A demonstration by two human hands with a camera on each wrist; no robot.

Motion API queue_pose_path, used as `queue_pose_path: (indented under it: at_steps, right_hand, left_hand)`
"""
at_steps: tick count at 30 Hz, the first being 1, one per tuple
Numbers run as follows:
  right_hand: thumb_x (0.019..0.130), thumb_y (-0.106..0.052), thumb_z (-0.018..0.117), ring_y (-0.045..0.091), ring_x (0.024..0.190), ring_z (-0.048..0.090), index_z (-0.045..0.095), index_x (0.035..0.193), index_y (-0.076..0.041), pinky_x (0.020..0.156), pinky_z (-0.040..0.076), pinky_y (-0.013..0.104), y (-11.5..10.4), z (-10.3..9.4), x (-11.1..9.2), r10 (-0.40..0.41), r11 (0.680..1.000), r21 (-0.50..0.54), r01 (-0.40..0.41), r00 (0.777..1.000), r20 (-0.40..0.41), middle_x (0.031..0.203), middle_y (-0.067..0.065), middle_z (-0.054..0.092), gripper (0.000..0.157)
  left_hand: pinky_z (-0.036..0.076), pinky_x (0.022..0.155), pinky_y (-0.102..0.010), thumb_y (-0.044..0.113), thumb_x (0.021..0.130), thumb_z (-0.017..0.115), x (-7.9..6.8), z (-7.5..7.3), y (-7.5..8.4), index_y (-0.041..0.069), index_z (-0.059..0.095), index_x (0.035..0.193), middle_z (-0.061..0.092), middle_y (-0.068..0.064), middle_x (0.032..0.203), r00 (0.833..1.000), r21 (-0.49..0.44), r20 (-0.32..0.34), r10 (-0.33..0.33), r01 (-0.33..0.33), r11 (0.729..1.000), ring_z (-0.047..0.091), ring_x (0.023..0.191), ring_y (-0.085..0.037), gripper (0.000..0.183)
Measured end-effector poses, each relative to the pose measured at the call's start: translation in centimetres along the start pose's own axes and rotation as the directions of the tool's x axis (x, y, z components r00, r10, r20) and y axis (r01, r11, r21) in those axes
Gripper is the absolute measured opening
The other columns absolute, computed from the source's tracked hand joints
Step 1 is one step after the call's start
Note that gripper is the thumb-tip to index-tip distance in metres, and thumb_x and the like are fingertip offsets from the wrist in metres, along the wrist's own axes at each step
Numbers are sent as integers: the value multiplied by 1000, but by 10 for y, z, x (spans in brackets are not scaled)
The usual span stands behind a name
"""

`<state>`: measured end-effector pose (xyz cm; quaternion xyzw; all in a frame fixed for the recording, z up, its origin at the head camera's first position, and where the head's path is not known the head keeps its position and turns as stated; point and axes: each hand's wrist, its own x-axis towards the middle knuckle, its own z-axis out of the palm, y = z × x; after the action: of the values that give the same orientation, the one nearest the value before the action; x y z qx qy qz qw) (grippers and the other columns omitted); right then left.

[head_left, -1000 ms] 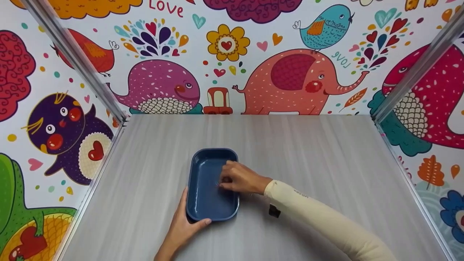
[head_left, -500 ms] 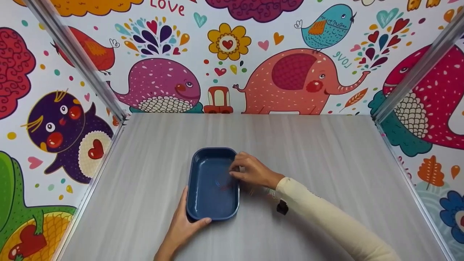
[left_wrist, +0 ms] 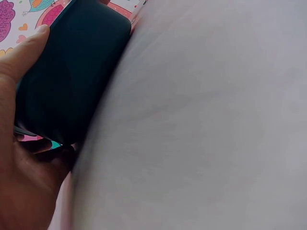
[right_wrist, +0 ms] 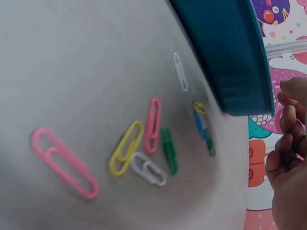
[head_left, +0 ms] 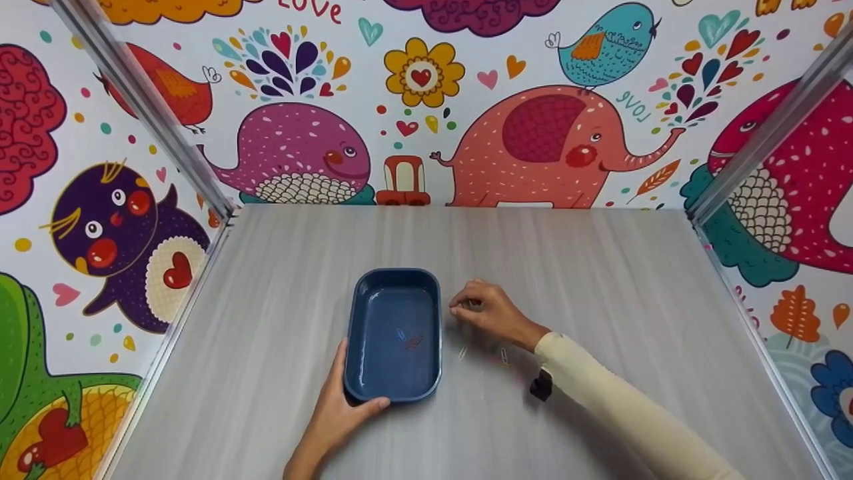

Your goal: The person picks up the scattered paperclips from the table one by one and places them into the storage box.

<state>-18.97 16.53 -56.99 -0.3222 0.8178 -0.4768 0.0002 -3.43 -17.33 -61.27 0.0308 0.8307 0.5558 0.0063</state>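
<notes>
Head view, writing: "LOVE" can be read in red lettering on the printed wall, cut by the top edge; farther right, in teal lettering, the word is shown reversed.
Head view, left hand: the blue tray is gripped at its near left corner by the left hand, fingers along the side, thumb at the near edge.
Head view, right hand: the right hand is held just beside the tray's right side, fingers curled; whether anything is pinched cannot be told.
Head view, tray: a blue clip and red clips are held in it; it is set on the surface.
Left wrist view, grip: the tray's outer wall is clasped between thumb and fingers.
Right wrist view, clips: pink, yellow, white, green and blue paperclips are scattered beside the tray.
</notes>
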Motion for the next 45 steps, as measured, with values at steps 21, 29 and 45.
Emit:
queue_pose_path:
  at_steps: [21,29,45]
  right_hand:
    - [99,-5,82,16,88,57,85,105,-6,78,48,25,36,6,-19,63,998,-24,-64,998,-30,89,-3,69,7]
    - [99,-7,83,16,89,57,86,108,-8,79,49,26,45,7,-23,40,998,-51,-41,999,-34,91,-6,69,10]
    - [101,-12,82,17,97,55,86,118,-15,85,48,28,52,-1,-26,116,988,-103,-113,993,24,98,-8,66,17]
  left_hand:
    - [23,129,-69,26,82,100,0,0,1,4,14,176,24,-28,178,1000,11,-7,-9,9,1000,25,163,-50,130]
    - [23,128,-69,26,81,101,-1,-1,1,6,15,176,24,-27,179,1000,12,-8,-10,10,1000,26,164,-48,130]
    - [22,129,-67,26,81,101,-1,-1,1,6,16,176,25,-28,178,1000,20,-13,3,-2,1000,26,163,-49,130]
